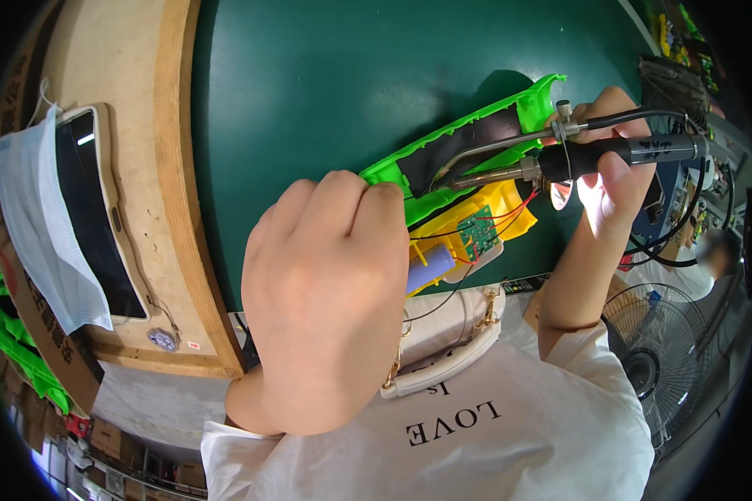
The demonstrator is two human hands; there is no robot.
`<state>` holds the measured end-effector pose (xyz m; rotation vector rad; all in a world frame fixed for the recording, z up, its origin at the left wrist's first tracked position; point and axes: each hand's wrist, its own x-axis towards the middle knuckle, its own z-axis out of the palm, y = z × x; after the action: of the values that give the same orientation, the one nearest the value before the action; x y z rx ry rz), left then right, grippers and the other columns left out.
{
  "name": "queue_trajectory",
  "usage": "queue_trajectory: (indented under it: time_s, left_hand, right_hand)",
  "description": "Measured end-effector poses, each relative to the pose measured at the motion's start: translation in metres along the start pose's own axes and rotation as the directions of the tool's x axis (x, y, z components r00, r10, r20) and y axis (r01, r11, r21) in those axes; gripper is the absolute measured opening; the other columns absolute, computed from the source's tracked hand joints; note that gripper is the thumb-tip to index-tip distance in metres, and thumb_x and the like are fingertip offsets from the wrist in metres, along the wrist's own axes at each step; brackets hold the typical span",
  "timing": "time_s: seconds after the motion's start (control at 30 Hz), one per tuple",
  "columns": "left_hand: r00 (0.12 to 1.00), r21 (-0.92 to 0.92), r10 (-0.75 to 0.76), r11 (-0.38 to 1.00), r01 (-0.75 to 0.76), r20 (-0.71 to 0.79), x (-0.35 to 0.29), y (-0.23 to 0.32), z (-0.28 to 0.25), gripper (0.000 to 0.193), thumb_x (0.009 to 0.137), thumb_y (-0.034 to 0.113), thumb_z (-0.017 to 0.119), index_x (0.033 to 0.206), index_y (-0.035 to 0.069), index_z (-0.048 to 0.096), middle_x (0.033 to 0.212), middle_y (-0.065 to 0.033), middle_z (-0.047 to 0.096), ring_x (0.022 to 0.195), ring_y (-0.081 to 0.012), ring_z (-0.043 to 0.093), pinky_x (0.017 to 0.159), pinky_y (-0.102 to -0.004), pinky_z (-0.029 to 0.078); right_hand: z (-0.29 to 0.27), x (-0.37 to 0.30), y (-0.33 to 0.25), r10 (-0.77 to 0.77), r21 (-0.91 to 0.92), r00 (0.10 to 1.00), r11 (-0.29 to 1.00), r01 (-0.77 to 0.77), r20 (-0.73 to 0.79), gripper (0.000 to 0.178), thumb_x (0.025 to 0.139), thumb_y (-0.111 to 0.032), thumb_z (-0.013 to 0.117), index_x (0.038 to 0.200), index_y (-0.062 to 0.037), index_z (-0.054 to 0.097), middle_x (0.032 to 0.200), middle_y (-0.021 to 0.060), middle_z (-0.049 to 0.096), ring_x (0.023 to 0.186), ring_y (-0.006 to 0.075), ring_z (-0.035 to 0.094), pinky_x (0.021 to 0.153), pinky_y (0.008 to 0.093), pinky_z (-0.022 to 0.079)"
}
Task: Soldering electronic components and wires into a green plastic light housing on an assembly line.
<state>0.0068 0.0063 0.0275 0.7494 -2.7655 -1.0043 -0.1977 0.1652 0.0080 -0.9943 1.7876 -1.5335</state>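
A soldering iron with a curved metal feed tube is clasped in the right hand, its tip held at the near edge of a bright green plastic shell above a green table. The shell's left end is covered by the curled left hand — its fingertips are hidden, and what they clamp cannot be told. Just below the green piece, a yellow shell is seen, fitted with a circuit board, red and black wires and a blue cylindrical battery cell.
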Motion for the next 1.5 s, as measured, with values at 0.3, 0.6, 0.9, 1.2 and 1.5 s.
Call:
queue_trajectory:
  time_s: [0.3, 0.6, 0.9, 1.2, 1.5]
  left_hand:
    - [0.999, -0.018, -0.016, 1.0, 0.015, -0.029, 0.0, 0.0, 0.003, 0.012, 0.071, -0.004, 0.067, 0.08, 0.001, 0.061, 0.076, -0.0099, 0.058, 0.071, -0.0281, 0.056, 0.063, -0.0359, 0.045]
    - [0.999, -0.072, -0.001, 0.997, -0.002, -0.046, 0.0, -0.005, 0.005, 0.013, 0.071, -0.005, 0.067, 0.08, 0.002, 0.062, 0.075, -0.0095, 0.058, 0.07, -0.0266, 0.056, 0.061, -0.0339, 0.045]
    - [0.999, -0.037, 0.003, 0.999, -0.005, -0.044, 0.001, -0.002, 0.004, 0.012, 0.071, -0.005, 0.067, 0.08, 0.002, 0.062, 0.075, -0.0092, 0.059, 0.07, -0.026, 0.056, 0.061, -0.0341, 0.045]
    - [1.0, 0.012, 0.002, 1.0, -0.003, 0.019, 0.004, 0.002, -0.001, 0.01, 0.072, -0.003, 0.067, 0.079, 0.001, 0.062, 0.075, -0.0099, 0.058, 0.071, -0.0274, 0.057, 0.062, -0.0351, 0.045]
    - [0.999, 0.083, -0.006, 0.997, 0.004, 0.031, 0.004, 0.0, 0.002, 0.009, 0.072, -0.003, 0.067, 0.079, 0.001, 0.061, 0.075, -0.0093, 0.059, 0.07, -0.0261, 0.057, 0.06, -0.0344, 0.045]
  right_hand:
    - [0.001, 0.003, 0.004, -0.075, -0.015, 0.997, 0.997, 0.075, 0.014, 0.035, 0.076, -0.027, 0.063, 0.082, 0.0072, 0.062, 0.079, 0.0084, 0.054, 0.068, 0.0127, 0.048, 0.061, 0.0248, 0.037]
    - [0.007, 0.003, 0.0, -0.065, -0.058, 0.998, 0.996, 0.064, -0.016, 0.035, 0.075, -0.027, 0.062, 0.082, 0.0072, 0.062, 0.079, 0.008, 0.055, 0.069, 0.0125, 0.049, 0.063, 0.0246, 0.037]
    - [0.004, 0.004, 0.001, -0.074, -0.056, 0.997, 0.996, 0.073, -0.017, 0.029, 0.072, -0.019, 0.059, 0.081, 0.0078, 0.061, 0.08, 0.0087, 0.053, 0.069, 0.0122, 0.047, 0.062, 0.0244, 0.037]
    - [-0.008, 0.001, 0.012, -0.199, -0.046, 0.976, 0.978, 0.203, 0.085, 0.041, 0.088, -0.031, 0.059, 0.09, 0.0099, 0.055, 0.08, 0.0116, 0.052, 0.047, 0.0042, 0.037, 0.043, 0.0198, 0.033]
    - [0.002, 0.005, 0.012, -0.215, 0.024, 0.975, 0.977, 0.214, 0.063, 0.035, 0.089, -0.023, 0.055, 0.093, 0.0113, 0.055, 0.081, 0.0098, 0.05, 0.049, 0.005, 0.039, 0.046, 0.0181, 0.033]
